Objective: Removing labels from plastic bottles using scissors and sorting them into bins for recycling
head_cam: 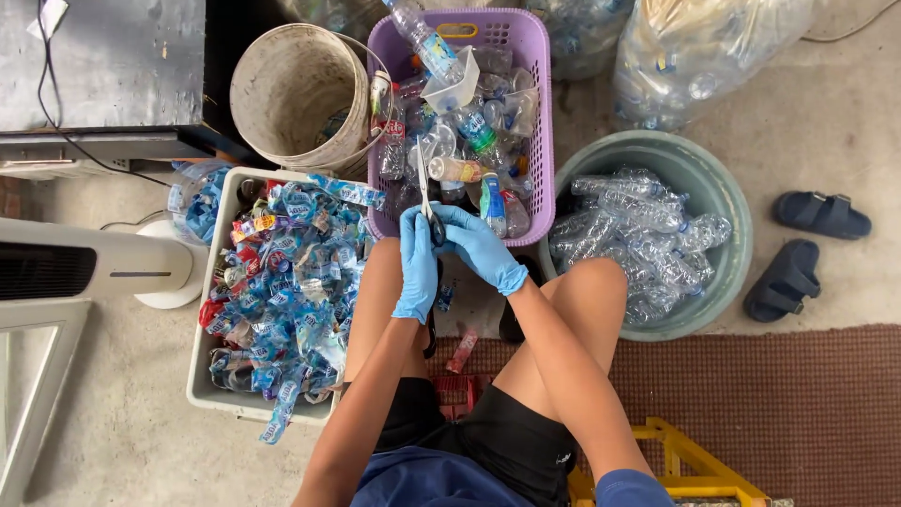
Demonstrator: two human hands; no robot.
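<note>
both gloved hands meet on a pair of scissors [427, 202] over the purple basket [540, 113] of plastic bottles: left hand [416, 263], right hand [483, 246]. a white crate [202, 376] of torn labels sits left, a green tub [727, 202] of bare bottles right.

We note the scissors' handles [435, 228] hidden between gloved hands, and the clear bag [699, 52] cut off at the top edge.

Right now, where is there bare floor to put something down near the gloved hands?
Bare concrete floor lies right of the round green tub, above the dark sandals. The brown mat is also free. Crowded: the purple plastic basket, the white label crate and the gap around both hands.
</note>
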